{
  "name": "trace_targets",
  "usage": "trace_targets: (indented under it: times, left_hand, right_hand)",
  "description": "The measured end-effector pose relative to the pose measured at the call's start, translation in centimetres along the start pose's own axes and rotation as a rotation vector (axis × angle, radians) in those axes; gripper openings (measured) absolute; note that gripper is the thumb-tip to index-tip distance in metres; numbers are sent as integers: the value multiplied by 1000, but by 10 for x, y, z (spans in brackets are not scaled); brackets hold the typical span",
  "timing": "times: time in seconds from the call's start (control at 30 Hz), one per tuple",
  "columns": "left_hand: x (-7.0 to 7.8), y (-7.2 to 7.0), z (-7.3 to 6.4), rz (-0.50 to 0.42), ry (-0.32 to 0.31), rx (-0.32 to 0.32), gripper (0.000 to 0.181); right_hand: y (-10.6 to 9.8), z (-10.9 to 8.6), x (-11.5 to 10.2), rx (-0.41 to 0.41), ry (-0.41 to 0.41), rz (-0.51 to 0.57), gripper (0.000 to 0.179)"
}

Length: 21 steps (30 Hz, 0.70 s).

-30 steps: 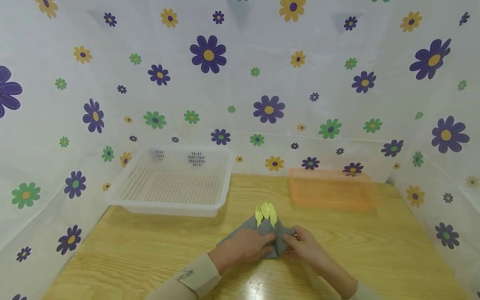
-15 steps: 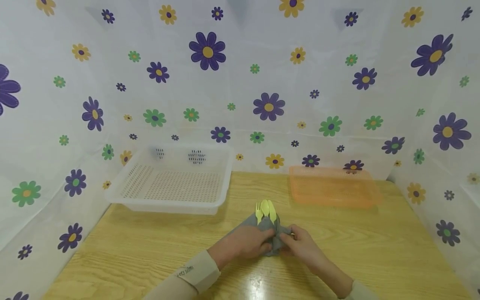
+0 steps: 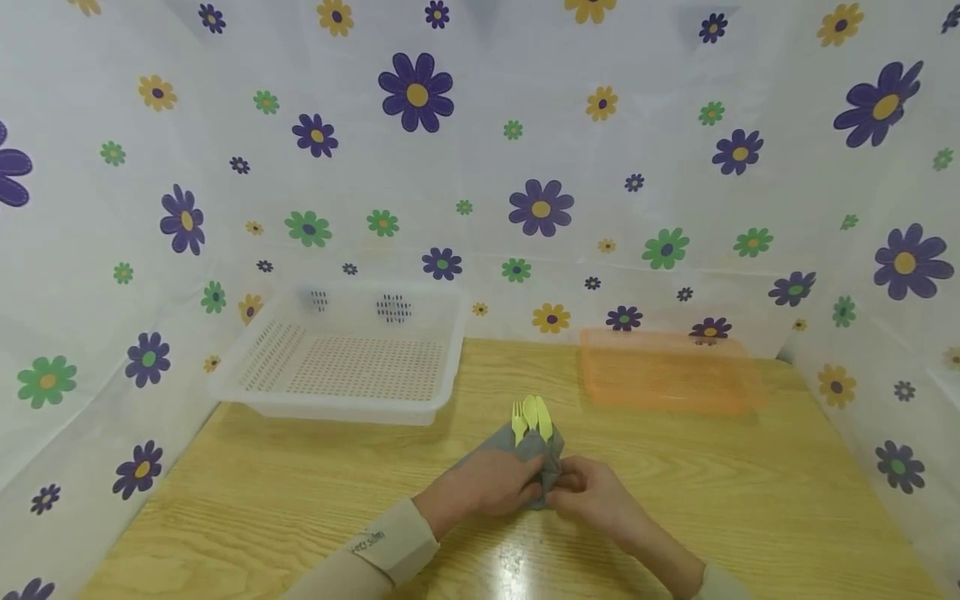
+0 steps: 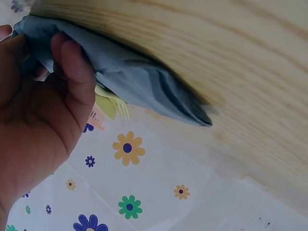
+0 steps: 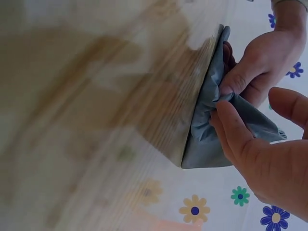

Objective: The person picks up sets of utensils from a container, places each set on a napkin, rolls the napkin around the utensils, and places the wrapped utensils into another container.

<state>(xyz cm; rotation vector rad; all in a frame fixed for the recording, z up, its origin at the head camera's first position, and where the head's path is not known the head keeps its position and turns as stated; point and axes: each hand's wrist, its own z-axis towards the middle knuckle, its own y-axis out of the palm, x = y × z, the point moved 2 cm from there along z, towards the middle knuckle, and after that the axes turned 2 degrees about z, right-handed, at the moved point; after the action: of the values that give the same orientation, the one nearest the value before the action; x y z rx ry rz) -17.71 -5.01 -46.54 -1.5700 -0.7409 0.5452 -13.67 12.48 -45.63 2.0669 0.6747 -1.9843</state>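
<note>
A grey cloth napkin [image 3: 555, 446] lies folded around a yellow fork [image 3: 518, 423], spoon [image 3: 531, 412] and knife [image 3: 543, 417]. Their upper ends stick out at the far side; the handles are hidden in the cloth. My left hand [image 3: 495, 483] grips the bundle from the left, and its curled fingers [image 4: 77, 72] show against the cloth in the left wrist view. At the napkin's right side is my right hand [image 3: 600, 496]. In the right wrist view its fingers [image 5: 233, 127] press on the fold, while the thumb [image 5: 288, 106] stands apart from the cloth.
A white perforated basket [image 3: 337, 408] stands at the back left of the wooden table [image 3: 300, 483]. At the back right is an orange translucent tray [image 3: 671, 400]. A flower-printed white sheet [image 3: 480, 167] encloses the back and sides.
The right hand has drawn the napkin's right corner inward over the bundle, and that loose corner no longer sticks out. The left hand keeps its grip in the same place.
</note>
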Motion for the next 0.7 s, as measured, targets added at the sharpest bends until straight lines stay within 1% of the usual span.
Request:
trace_targets:
  times: [0.1,0.17,0.23,0.37,0.43,0.53,0.6,0.7]
  left_hand:
    - [0,-3,-1,-18,8,17,18]
    - [1,-4,-2,-30,11,30,17]
    - [1,-5,-2,-39,12,36,18]
    - [-1,-6,-2,-40,20,22,33]
    - [-2,-5,-1,-43,37,12,37]
    - [-7,-4,1,-72,79,-11,34]
    - [-10,-4,2,-117,100,-23,29]
    - [-14,-3,3,-195,94,-53,24]
  right_hand:
    - [3,-1,0,-22,-56,-39,45]
    - [5,-3,-1,-52,-95,-83,47]
    - [7,-5,-1,-79,-116,-133,49]
    - [10,-10,-3,-127,-130,-282,53]
    - [9,-11,-3,-153,-164,-397,55]
    - [5,-13,-1,-211,-256,-591,59]
    - [2,-14,2,-233,-334,-729,61]
    - [-4,-15,8,-245,-439,-936,62]
